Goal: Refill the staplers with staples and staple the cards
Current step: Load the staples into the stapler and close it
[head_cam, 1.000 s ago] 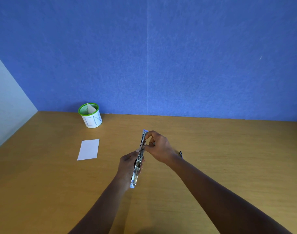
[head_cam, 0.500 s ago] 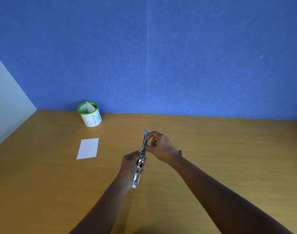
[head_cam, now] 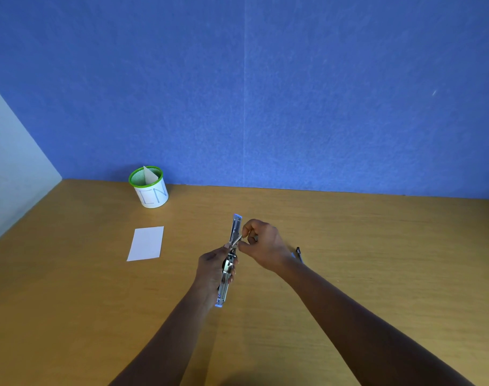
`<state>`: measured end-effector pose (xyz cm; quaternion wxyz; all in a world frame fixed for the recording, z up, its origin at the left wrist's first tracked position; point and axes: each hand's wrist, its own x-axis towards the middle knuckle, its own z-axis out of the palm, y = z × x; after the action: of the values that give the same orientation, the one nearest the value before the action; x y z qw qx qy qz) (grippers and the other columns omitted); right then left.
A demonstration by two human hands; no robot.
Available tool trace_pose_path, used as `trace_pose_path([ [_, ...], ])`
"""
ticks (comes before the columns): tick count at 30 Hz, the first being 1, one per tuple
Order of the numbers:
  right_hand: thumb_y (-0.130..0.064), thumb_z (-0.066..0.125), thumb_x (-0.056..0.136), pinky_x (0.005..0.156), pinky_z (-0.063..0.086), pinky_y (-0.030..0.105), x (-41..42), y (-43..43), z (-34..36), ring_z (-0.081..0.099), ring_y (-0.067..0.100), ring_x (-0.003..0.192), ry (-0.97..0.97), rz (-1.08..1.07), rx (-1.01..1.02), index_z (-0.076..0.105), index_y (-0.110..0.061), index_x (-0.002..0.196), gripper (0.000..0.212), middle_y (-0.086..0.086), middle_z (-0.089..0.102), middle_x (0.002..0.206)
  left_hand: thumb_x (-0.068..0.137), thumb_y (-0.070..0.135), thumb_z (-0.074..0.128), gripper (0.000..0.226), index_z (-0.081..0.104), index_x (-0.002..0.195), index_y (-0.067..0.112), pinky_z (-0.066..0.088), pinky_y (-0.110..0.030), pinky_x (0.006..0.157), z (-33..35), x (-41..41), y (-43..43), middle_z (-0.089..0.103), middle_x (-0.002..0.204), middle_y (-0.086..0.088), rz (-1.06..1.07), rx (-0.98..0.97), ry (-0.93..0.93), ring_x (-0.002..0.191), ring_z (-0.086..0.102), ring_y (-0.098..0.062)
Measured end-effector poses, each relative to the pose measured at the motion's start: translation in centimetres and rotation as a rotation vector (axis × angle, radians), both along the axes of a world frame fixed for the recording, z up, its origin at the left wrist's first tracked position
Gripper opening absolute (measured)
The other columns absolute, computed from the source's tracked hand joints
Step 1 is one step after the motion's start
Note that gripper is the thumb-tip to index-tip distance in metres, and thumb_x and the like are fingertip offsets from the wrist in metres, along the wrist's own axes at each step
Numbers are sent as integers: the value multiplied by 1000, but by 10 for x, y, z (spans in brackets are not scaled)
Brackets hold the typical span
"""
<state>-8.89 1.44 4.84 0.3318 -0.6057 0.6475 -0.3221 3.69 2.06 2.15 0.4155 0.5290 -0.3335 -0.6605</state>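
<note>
While left hand [head_cam: 213, 268] grips stapler [head_cam: 236, 227], right fingers [head_cam: 248, 227] pinch staple strip [head_cam: 237, 240].

A green-rimmed mesh pen pot [head_cam: 151, 196] with a white label stands on the wooden bench [head_cam: 377, 246]. It is well beyond and left of the left hand [head_cam: 212, 270], against the blue wall [head_cam: 321, 107].

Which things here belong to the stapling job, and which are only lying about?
Job: stapler, gripped by left hand; metal strip, likely staples, pinched by right hand; white card.
Lying about: green-rimmed cup; small dark object beside right wrist, unidentifiable.
</note>
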Motion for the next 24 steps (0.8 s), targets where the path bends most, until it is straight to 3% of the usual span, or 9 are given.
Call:
trace_pose_path([
  [4,-12,67,80,52,33,17,4,1,1,43,14,62,23,2,-31,52,-15,82,15,-3,45,60,94,20,53,28,62,72,5,32,-17,34,2,3,-3,54,52,-4,16,-8,-16,34,43,-10],
  [11,-14,63,82,56,38,24,18,13,-1,44,11,56,128,2,-161,52,-18,74,14,-9,44,57,95,16,51,31,60,67,6,33,-16,34,5,-1,-5,48,44,-1,73,6,21,32,43,-10],
  [14,-15,63,81,53,34,19,18,18,-1,38,3,52,192,-8,-224,59,-11,76,8,-14,40,55,95,15,51,31,59,67,4,33,-17,33,4,-2,-5,45,41,0,79,10,16,32,41,-9],
  [18,-17,60,84,50,25,11,19,20,0,40,10,61,296,-5,-278,59,-9,79,10,-8,42,62,95,17,51,31,58,67,4,33,-16,34,4,-4,-4,45,44,-1,97,46,17,33,41,-9],
  [24,-17,57,86,51,26,13,21,23,-2,43,13,65,314,22,-308,59,-8,86,9,-3,46,71,90,27,59,30,58,72,3,31,-17,34,6,-5,-2,43,55,-6,82,65,57,33,41,-9],
])
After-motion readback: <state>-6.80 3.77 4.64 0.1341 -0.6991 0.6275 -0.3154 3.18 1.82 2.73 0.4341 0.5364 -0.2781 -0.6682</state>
